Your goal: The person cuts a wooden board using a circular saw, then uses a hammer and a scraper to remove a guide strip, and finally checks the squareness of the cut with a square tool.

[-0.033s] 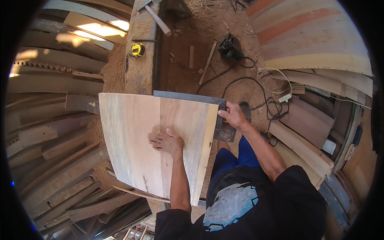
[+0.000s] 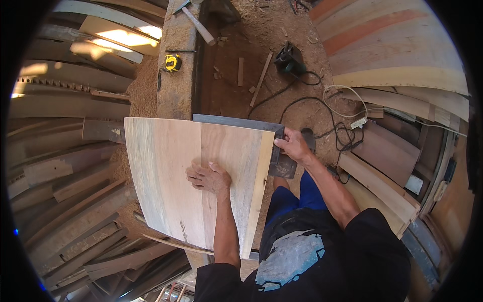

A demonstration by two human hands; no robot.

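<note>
A wide wooden panel [image 2: 171, 161] made of joined boards lies flat before me, with a pale yellowish strip along its right side. My left hand [image 2: 209, 178] rests palm down near its middle, fingers spread. At the far right corner my right hand [image 2: 294, 145] is closed around a dark flat edge [image 2: 279, 132] that shows past the panel. Its thumb lies against the panel's side; the undersides of its fingers are hidden. The dark edge also runs along part of the far side, under the panel.
Beyond the panel, a sawdust-covered beam [image 2: 176, 95] holds a yellow tape measure [image 2: 172, 63] and a hammer [image 2: 198, 25]. A dark corded power tool [image 2: 289, 59] lies on the floor near a tangled cable [image 2: 344, 138]. Stacked planks [image 2: 65, 105] fill the left; large panels [image 2: 392, 45] stand right.
</note>
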